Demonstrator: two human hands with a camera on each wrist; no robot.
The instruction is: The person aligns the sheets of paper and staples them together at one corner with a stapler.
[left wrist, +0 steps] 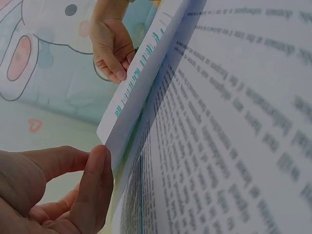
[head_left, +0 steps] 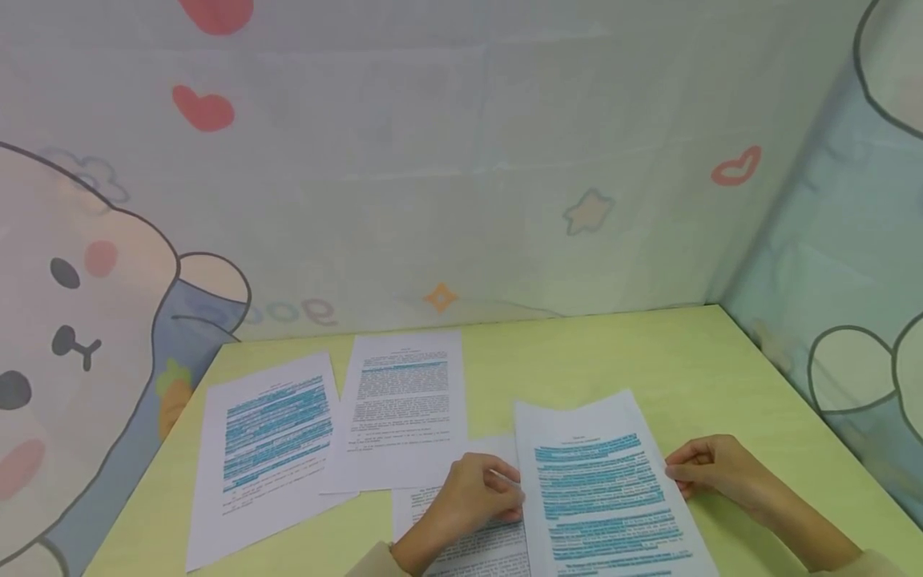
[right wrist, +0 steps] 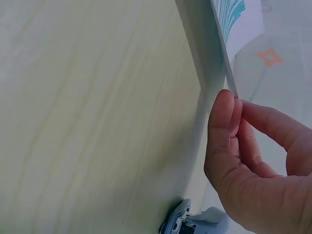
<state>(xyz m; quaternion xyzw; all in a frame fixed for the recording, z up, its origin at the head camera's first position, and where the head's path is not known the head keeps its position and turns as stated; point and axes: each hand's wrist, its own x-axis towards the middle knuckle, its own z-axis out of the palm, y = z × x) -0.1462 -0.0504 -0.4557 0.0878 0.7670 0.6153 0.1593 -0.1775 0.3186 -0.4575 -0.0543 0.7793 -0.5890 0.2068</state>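
Observation:
Both hands hold a printed sheet of paper (head_left: pixel 606 497) with blue highlighted lines, raised above the table with its far edge bowed. My left hand (head_left: pixel 479 493) pinches the sheet's left edge between thumb and fingers. On the opposite edge, my right hand (head_left: pixel 710 469) does the same; the right wrist view shows its thumb (right wrist: pixel 268 119) and fingertips meeting at the paper's edge. Under the left hand lies another printed page (head_left: pixel 476 549), partly covered by the held sheet. In the left wrist view, that page's text (left wrist: pixel 204 146) fills the right side.
Two more printed pages lie at the left, a heavily highlighted one (head_left: pixel 274 441) overlapped by another page (head_left: pixel 404 409). The yellow-green table (head_left: pixel 591 361) meets a cartoon-print cloth (head_left: pixel 505 200) behind. A grey-blue object (right wrist: pixel 200 222) with metal parts sits low in the right wrist view.

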